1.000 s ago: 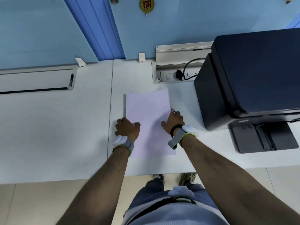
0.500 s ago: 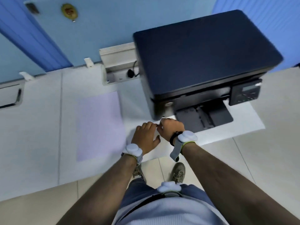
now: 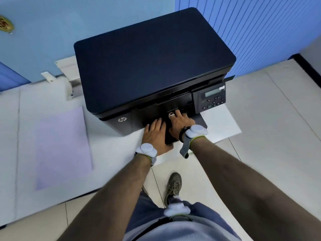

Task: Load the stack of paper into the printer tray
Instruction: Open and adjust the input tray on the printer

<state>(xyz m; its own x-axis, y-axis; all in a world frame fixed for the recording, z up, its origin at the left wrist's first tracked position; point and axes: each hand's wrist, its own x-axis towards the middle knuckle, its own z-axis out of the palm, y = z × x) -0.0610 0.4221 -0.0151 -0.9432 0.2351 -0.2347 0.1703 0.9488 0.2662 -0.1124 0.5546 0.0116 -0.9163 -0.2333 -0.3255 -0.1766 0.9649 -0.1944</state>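
The black printer (image 3: pixel 152 66) stands on the white desk (image 3: pixel 111 153), with its dark front tray (image 3: pixel 201 121) folded out. Both my hands lie palm down on that tray. My left hand (image 3: pixel 154 133) covers the tray's left side, fingers straight and pointing into the printer. My right hand (image 3: pixel 180 121), with a ring on one finger, has its fingers spread at the paper slot. Neither hand holds anything. The pale lilac stack of paper (image 3: pixel 62 146) lies flat on the desk to the left of the printer, away from both hands.
The printer's control panel (image 3: pixel 209 100) sits at its front right. A white sheet (image 3: pixel 222 126) lies under the printer's right side. A cable box (image 3: pixel 69 79) is behind the printer on the left, against the blue wall. My shoe (image 3: pixel 173 185) is on the tiled floor below the desk edge.
My hands left the paper stack a second ago, moved right, and now rest on the printer's front tray. The view swung right; the paper stayed on the desk.
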